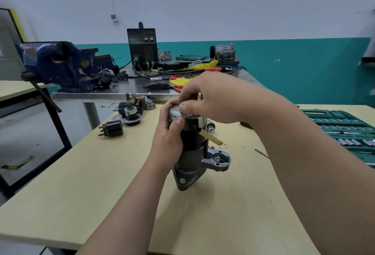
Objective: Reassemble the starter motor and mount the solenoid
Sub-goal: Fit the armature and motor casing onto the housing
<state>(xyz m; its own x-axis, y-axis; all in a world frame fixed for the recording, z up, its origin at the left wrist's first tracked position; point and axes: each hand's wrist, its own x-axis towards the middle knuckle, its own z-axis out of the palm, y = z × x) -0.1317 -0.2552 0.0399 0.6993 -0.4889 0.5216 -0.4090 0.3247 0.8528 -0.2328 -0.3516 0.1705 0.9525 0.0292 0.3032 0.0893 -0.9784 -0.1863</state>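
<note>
The starter motor (192,153) stands upright on its grey nose housing in the middle of the pale wooden table (81,204). My left hand (169,135) grips the upper left side of its dark body, thumb pressed near the silver end cap (175,111). My right hand (211,97) reaches over the top, fingers curled down onto the end cap; what the fingertips hold is hidden. A yellow-sleeved lead (211,137) sticks out to the right. The black solenoid (112,128) with copper terminals lies on the table to the left.
Other starter parts (132,108) lie at the table's far left edge. A green socket set case (345,133) is open at the right. Behind, a steel bench carries a blue vise (60,64), a black welder (143,46), pliers and yellow gloves. A thin rod (261,152) lies near my right forearm.
</note>
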